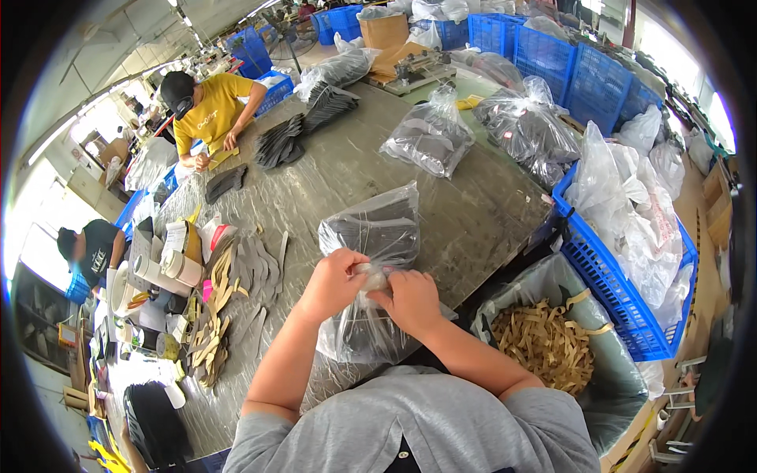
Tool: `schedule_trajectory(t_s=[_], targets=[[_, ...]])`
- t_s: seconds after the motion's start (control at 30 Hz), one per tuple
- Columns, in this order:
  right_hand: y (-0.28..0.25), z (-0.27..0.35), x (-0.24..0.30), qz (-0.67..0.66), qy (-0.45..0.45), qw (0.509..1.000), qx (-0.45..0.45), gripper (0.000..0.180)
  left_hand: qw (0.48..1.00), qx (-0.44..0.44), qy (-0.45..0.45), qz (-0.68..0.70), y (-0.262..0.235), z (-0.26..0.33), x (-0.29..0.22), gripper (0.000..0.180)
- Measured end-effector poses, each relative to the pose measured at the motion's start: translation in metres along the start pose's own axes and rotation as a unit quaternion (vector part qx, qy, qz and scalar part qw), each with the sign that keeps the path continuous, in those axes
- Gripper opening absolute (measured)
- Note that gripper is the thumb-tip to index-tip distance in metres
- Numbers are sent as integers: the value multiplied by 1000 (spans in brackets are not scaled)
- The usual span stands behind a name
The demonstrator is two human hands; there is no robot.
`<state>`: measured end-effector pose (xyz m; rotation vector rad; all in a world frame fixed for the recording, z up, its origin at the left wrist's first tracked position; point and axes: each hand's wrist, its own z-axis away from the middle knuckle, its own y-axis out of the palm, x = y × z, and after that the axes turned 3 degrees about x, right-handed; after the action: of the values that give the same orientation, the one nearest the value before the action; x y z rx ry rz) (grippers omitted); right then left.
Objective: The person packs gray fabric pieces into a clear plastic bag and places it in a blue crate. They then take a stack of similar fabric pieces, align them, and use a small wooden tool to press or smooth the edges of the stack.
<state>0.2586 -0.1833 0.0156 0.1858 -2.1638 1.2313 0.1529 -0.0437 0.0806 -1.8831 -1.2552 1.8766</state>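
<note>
A clear plastic bag [371, 230] with dark, layered flat pieces inside lies on the table in front of me. My left hand [334, 282] is closed on the bunched plastic, its fingers curled in. From the other side my right hand [408, 299] pinches the same gathered part, thumb against fingers. The two hands almost meet there. Between my forearms, more crinkled clear plastic [355, 337] spreads toward my body; whether it belongs to the same bag I cannot tell.
Grey and tan strips [217, 323] lie at the left. Beyond are stacked dark pieces [280, 142] and filled bags [432, 134]. A bin of tan scraps [544, 347] and a blue crate [623, 303] stand at the right. A person in yellow [213, 110] works across the table.
</note>
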Motion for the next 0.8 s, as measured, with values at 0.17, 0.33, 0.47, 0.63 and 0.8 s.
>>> schedule_trajectory(t_s=[0.17, 0.33, 0.47, 0.63, 0.8], targets=[[17, -1, -5, -129, -14, 991, 11, 31, 982, -170, 74, -21, 22, -2, 13, 13], [7, -1, 3, -165, -61, 978, 111, 32, 942, -253, -122, 186, 40, -16, 46, 9], [11, 12, 2, -158, -82, 976, 122, 32, 901, -250, -183, 305, 41, -36, 66, 13], [0, 18, -22, -234, -59, 960, 140, 26, 971, -184, -137, 65, 24, -33, 43, 29], [-148, 0, -92, -22, 90, 991, -95, 18, 962, -153, -62, -218, 42, 23, 39, 82]])
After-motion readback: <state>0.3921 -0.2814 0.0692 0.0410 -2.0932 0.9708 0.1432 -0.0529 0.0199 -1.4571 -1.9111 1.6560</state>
